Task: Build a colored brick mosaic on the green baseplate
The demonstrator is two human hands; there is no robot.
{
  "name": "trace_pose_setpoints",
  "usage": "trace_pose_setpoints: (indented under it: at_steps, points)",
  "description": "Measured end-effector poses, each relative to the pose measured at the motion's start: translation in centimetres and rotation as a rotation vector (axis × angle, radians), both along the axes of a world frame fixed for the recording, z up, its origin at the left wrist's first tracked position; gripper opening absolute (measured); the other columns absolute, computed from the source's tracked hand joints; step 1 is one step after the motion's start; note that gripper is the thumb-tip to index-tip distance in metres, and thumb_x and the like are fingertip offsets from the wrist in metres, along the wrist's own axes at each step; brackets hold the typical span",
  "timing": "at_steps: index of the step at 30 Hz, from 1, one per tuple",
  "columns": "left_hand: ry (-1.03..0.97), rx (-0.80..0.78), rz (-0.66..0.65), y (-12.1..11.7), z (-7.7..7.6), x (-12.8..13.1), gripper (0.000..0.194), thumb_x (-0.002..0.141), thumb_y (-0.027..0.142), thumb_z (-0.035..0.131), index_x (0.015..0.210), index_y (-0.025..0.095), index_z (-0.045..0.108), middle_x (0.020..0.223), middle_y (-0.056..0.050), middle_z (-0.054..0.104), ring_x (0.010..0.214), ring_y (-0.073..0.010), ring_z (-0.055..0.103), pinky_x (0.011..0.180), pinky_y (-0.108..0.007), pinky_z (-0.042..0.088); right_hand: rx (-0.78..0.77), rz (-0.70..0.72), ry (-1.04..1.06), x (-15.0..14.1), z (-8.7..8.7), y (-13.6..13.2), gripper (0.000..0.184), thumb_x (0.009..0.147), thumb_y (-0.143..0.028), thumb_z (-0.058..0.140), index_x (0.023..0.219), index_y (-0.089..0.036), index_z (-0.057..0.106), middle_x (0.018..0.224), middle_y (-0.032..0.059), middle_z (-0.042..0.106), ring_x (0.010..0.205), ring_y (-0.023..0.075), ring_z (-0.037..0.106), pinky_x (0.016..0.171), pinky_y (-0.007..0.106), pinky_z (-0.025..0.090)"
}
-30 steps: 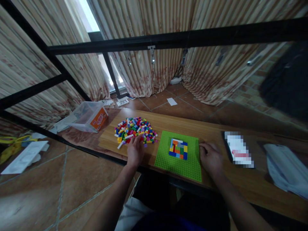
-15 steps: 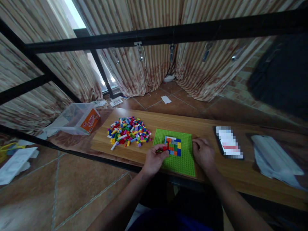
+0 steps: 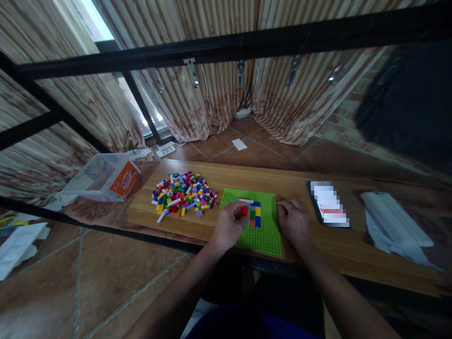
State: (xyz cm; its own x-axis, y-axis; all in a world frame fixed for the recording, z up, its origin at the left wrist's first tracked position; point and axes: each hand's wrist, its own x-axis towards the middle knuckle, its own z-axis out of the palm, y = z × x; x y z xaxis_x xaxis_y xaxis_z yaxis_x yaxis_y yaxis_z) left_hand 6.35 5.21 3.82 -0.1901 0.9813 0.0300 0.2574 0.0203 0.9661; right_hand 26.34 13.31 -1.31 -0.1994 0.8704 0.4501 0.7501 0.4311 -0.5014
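Note:
My left hand (image 3: pixel 229 226) pinches a red toy brick (image 3: pixel 244 210) between thumb and fingers. It is over the left side of a flat patch of coloured bricks (image 3: pixel 258 214) and hides part of it. That patch, with blue, yellow, green and orange pieces, sits on a green studded baseplate (image 3: pixel 266 242). Curled fingers of my right hand (image 3: pixel 294 222) rest at the baseplate's right edge; whether they grip anything is hidden.
Left of the baseplate lies a heap of loose bricks (image 3: pixel 185 192) on the wooden table (image 3: pixel 233 174). Beyond it stands a clear plastic bin (image 3: pixel 95 181) with an orange label. A phone (image 3: pixel 328 205) and a white plastic packet (image 3: pixel 395 219) lie to the right. A black bar (image 3: pixel 219 47) crosses above.
My left hand has shifted forward and over the brick patch, with the red brick now showing more plainly in its fingers. My right hand stays at the baseplate's edge. The view has swung slightly.

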Motion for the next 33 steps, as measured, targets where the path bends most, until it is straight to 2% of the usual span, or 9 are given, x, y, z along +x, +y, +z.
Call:
trace_pose_setpoints:
  at_steps: [3,6,11,15,19,22,26,33]
  points:
    - [0.241,0.03,-0.049,0.3,0.5,0.0,0.022,0.08,0.012,0.059,0.099,0.02,0.065,0.094,-0.002,0.068,0.083,-0.0138,0.065,0.079,-0.027,0.053,0.001,0.001,0.004,0.0,-0.1,0.1,0.026,0.087,-0.028,0.042,0.086,-0.019,0.067,0.091,0.0082,0.064,0.087,0.021,0.058,0.08,0.034,0.047]
    - [0.473,0.04,-0.092,0.4,1.3,0.1,0.026,0.083,0.016,0.057,0.108,0.022,0.062,0.1,-0.002,0.068,0.088,-0.015,0.064,0.083,-0.028,0.052,-0.006,0.0,0.006,0.0,-0.2,0.1,0.026,0.087,-0.028,0.042,0.086,-0.019,0.067,0.09,0.0083,0.064,0.086,0.0211,0.058,0.08,0.034,0.047]
    - [0.708,0.013,-0.101,0.7,1.8,0.6,0.035,0.088,0.023,0.054,0.122,0.026,0.053,0.112,-0.002,0.066,0.095,-0.0178,0.063,0.086,-0.03,0.049,-0.017,-0.007,0.012,-0.1,0.1,0.0,0.025,0.087,-0.027,0.043,0.085,-0.019,0.067,0.089,0.0082,0.064,0.085,0.021,0.058,0.08,0.034,0.047]
    - [0.783,0.006,-0.127,1.1,1.5,0.9,0.026,0.09,0.025,0.052,0.115,0.027,0.057,0.108,-0.001,0.066,0.095,-0.0169,0.062,0.084,-0.028,0.048,-0.021,-0.014,0.011,-0.1,0.2,0.0,0.025,0.087,-0.026,0.043,0.085,-0.019,0.067,0.09,0.0081,0.064,0.087,0.021,0.058,0.08,0.034,0.047]
    - [0.862,0.073,-0.137,1.3,1.2,0.8,0.021,0.088,0.031,0.056,0.108,0.025,0.061,0.102,-0.002,0.066,0.096,-0.0197,0.058,0.087,-0.034,0.044,-0.028,-0.01,0.012,-0.1,0.1,0.0,0.025,0.087,-0.026,0.042,0.086,-0.019,0.067,0.091,0.0079,0.064,0.086,0.0204,0.058,0.08,0.034,0.047]
    - [0.904,0.145,-0.071,1.5,0.9,0.7,0.025,0.083,0.039,0.063,0.105,0.028,0.065,0.109,-0.002,0.063,0.103,-0.0232,0.053,0.089,-0.04,0.039,-0.022,-0.004,0.017,-0.1,0.1,0.1,0.025,0.087,-0.025,0.042,0.086,-0.019,0.067,0.091,0.0079,0.064,0.086,0.0203,0.058,0.081,0.034,0.047]
    - [0.898,0.167,0.022,1.8,0.1,0.3,0.025,0.08,0.041,0.067,0.103,0.034,0.068,0.119,-0.002,0.058,0.109,-0.0249,0.047,0.092,-0.043,0.035,-0.014,-0.009,0.011,-0.1,0.1,0.1,0.025,0.087,-0.025,0.043,0.084,-0.019,0.067,0.089,0.0078,0.064,0.085,0.0205,0.058,0.08,0.034,0.047]
    - [0.857,0.119,0.054,2.1,-1.1,-0.4,0.026,0.08,0.044,0.065,0.105,0.036,0.068,0.125,-0.001,0.055,0.111,-0.0243,0.045,0.092,-0.042,0.036,-0.018,-0.009,0.02,-0.1,0.1,0.0,0.025,0.087,-0.025,0.043,0.085,-0.019,0.067,0.092,0.0083,0.064,0.085,0.0205,0.058,0.079,0.034,0.047]
